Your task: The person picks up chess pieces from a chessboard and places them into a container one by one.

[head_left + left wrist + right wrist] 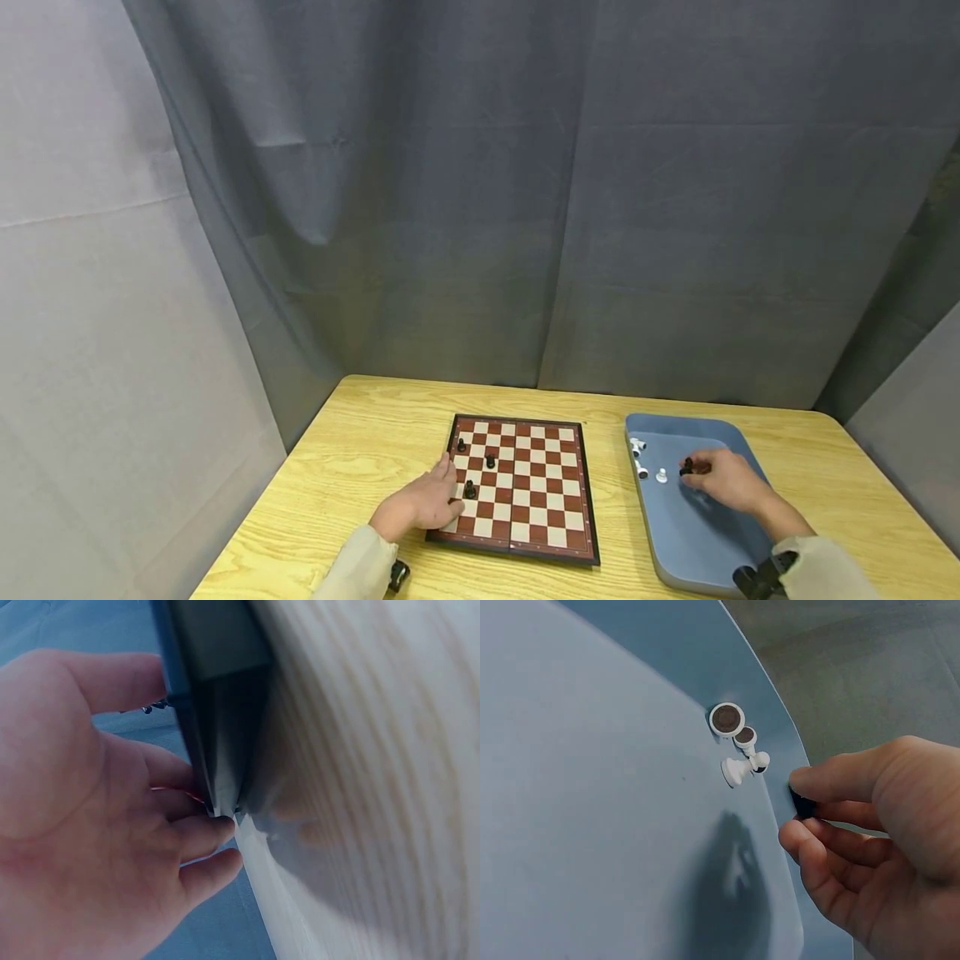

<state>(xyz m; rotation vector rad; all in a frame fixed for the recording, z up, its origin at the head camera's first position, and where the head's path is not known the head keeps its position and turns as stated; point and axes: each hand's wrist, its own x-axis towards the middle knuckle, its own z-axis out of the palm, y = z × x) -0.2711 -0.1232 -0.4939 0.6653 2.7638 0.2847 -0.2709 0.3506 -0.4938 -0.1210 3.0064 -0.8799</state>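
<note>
My left hand (pixel 429 498) rests at the left edge of a folding chessboard (pixel 551 557), its thumb over the squares. In the left wrist view, fingertips touch the board's dark side wall (pixel 225 742). Three black chess pieces stand on the left half; one piece (pixel 469 490) is right by the thumb, another (pixel 491 461) further in, a third (pixel 461 445) near the far left corner. Over the blue tray (pixel 697 542), my right hand (pixel 726 478) pinches a black chess piece (pixel 802 802) between thumb and fingers. It is mostly covered by them in the right wrist view.
In the tray, a white chess piece (pixel 662 476) stands near the hand, and several white pieces (pixel 641 471) lie along the left wall. Tray and board sit on a wooden table (pixel 300 508). Behind it hangs a grey curtain (pixel 480 250).
</note>
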